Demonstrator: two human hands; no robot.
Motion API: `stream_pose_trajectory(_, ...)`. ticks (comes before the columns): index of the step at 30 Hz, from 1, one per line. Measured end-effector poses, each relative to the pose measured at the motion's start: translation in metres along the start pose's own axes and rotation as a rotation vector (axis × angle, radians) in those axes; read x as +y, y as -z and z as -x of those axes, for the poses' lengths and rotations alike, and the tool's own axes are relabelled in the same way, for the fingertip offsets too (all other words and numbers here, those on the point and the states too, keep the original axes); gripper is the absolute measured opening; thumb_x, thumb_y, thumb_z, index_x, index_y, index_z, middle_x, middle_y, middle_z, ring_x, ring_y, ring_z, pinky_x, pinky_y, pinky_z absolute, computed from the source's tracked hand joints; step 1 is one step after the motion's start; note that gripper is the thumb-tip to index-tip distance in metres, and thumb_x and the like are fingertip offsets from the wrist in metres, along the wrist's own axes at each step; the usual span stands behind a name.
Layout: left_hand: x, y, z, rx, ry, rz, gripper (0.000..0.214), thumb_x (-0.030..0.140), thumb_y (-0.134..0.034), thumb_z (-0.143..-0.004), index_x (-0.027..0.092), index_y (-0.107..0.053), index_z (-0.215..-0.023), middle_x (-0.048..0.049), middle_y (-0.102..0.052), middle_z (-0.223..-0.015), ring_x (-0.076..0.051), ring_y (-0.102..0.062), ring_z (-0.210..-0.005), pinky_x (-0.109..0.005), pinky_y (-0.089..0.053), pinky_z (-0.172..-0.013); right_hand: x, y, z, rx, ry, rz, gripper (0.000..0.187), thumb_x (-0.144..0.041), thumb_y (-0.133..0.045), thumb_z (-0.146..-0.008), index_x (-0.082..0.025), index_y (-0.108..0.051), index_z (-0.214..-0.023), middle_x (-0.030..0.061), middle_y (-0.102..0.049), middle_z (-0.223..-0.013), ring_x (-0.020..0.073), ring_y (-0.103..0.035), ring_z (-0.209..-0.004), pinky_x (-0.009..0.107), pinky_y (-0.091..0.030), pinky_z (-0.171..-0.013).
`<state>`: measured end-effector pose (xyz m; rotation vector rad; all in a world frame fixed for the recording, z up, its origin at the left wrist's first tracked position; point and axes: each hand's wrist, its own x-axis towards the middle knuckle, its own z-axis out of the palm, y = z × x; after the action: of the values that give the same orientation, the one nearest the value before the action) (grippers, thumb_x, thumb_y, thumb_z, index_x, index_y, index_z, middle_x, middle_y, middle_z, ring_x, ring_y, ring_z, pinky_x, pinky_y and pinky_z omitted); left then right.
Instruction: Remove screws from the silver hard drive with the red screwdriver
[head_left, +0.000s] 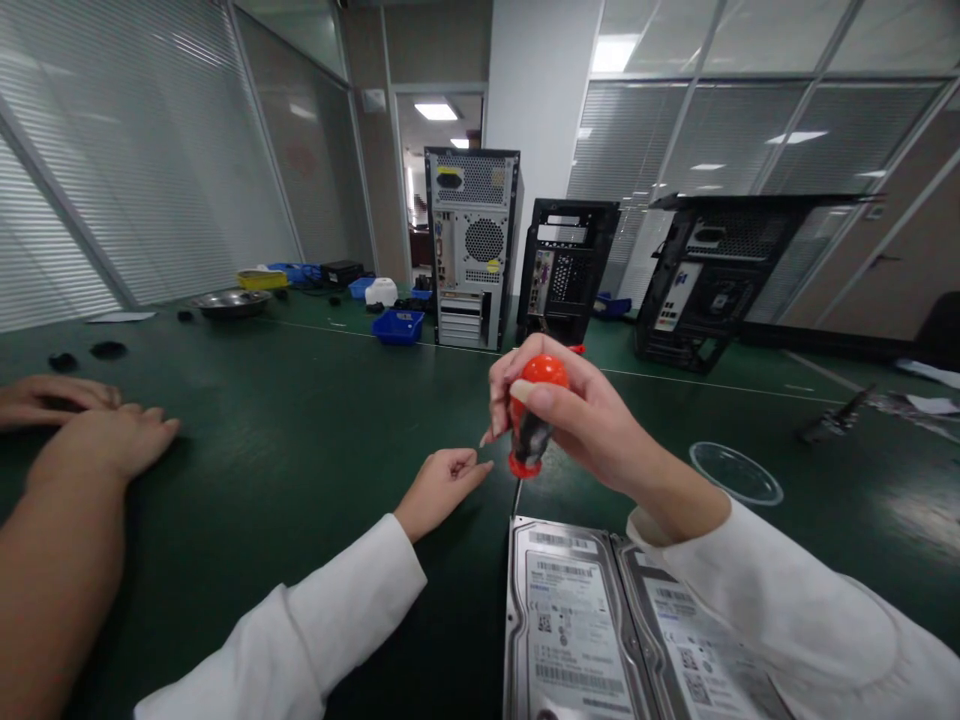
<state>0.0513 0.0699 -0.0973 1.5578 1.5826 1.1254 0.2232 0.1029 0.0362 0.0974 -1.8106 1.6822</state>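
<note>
My right hand [574, 410] is wrapped round the red and black handle of a screwdriver [531, 430], held upright. Its thin shaft reaches down to the far left corner of a silver hard drive [566, 610]; whether the tip sits in a screw cannot be made out. Just left of the shaft, my left hand [442, 488] hovers at or rests on the table with its fingers curled and the thumb stretched towards the screwdriver. Nothing shows in that hand, though its fingertips are partly hidden. A second hard drive [694, 640] lies alongside the first, partly covered by my right sleeve.
Another person's hands [97, 430] rest on the green table [247, 500] at left. Behind stand a computer tower [474, 250] and two open cases [566, 265], [709, 285]. A blue tray [397, 326], a metal bowl [231, 303] and a clear round lid [735, 473] lie about.
</note>
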Motion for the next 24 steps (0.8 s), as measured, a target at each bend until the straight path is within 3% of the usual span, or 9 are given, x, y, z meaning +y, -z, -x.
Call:
stream_pose_trajectory(3, 0.002, 0.000, 0.000, -0.023, 0.024, 0.025, 0.050, 0.056, -0.054, -0.075, 0.020, -0.027, -0.053, 0.0080, -0.023, -0.053, -0.005, -0.024, -0.055, -0.025, -0.019, -0.058, 0.001, 0.001, -0.001, 0.030, 0.016, -0.036, 0.034, -0.026, -0.073, -0.087, -0.019, -0.039, -0.089, -0.0037, -0.059, -0.076, 0.0093, -0.057, -0.058, 0.023, -0.049, -0.059)
stream_pose_trajectory(5, 0.002, -0.001, -0.001, -0.026, 0.029, 0.037, 0.050, 0.057, -0.054, -0.074, 0.020, -0.027, -0.053, 0.0082, -0.024, -0.054, -0.005, -0.024, -0.055, -0.025, -0.019, -0.058, 0.000, 0.002, -0.002, 0.007, 0.010, -0.059, 0.030, -0.031, -0.067, -0.091, -0.020, -0.039, -0.091, -0.0064, -0.054, -0.067, 0.0076, -0.050, -0.049, 0.021, -0.046, -0.052)
stream_pose_trajectory(9, 0.001, 0.000, -0.001, -0.026, 0.037, 0.043, 0.051, 0.057, -0.054, -0.074, 0.020, -0.026, -0.054, 0.0083, -0.023, -0.054, -0.005, -0.024, -0.055, -0.026, -0.018, -0.058, -0.001, 0.005, -0.001, -0.057, -0.030, -0.141, 0.027, -0.040, -0.056, -0.093, -0.016, -0.049, -0.104, -0.0001, -0.053, -0.081, 0.0114, -0.054, -0.063, 0.026, -0.049, -0.062)
stream_pose_trajectory(14, 0.002, 0.000, 0.000, -0.037, 0.037, 0.050, 0.050, 0.057, -0.054, -0.076, 0.020, -0.028, -0.054, 0.0083, -0.023, -0.053, -0.005, -0.024, -0.055, -0.026, -0.018, -0.058, 0.006, 0.010, -0.002, -0.030, -0.056, -0.036, 0.029, -0.038, -0.068, -0.090, -0.017, -0.053, -0.104, 0.0003, -0.055, -0.085, 0.0116, -0.058, -0.073, 0.022, -0.051, -0.066)
stream_pose_trajectory(19, 0.001, 0.000, 0.000, -0.029, 0.034, 0.059, 0.052, 0.057, -0.056, -0.075, 0.020, -0.026, -0.054, 0.0086, -0.023, -0.053, -0.005, -0.023, -0.054, -0.026, -0.018, -0.058, 0.010, 0.012, -0.002, -0.035, 0.016, -0.052, 0.036, -0.021, -0.074, -0.084, -0.021, -0.039, -0.091, -0.0067, -0.057, -0.071, 0.0076, -0.053, -0.051, 0.017, -0.046, -0.049)
stream_pose_trajectory(21, 0.000, -0.001, 0.000, -0.031, 0.039, 0.064, 0.052, 0.057, -0.056, -0.075, 0.020, -0.026, -0.054, 0.0086, -0.023, -0.053, -0.005, -0.023, -0.054, -0.026, -0.017, -0.057, 0.010, 0.011, -0.002, -0.027, 0.011, -0.066, 0.033, -0.025, -0.072, -0.087, -0.022, -0.039, -0.095, -0.0089, -0.052, -0.064, 0.0065, -0.047, -0.044, 0.015, -0.041, -0.044)
stream_pose_trajectory(24, -0.001, -0.001, -0.001, -0.035, 0.042, 0.071, 0.053, 0.058, -0.055, -0.075, 0.020, -0.026, -0.054, 0.0085, -0.022, -0.053, -0.005, -0.022, -0.054, -0.025, -0.017, -0.057, 0.007, 0.010, -0.001, -0.050, -0.007, -0.106, 0.030, -0.045, -0.058, -0.094, -0.020, -0.046, -0.104, -0.0043, -0.052, -0.069, 0.0090, -0.050, -0.051, 0.020, -0.044, -0.050)
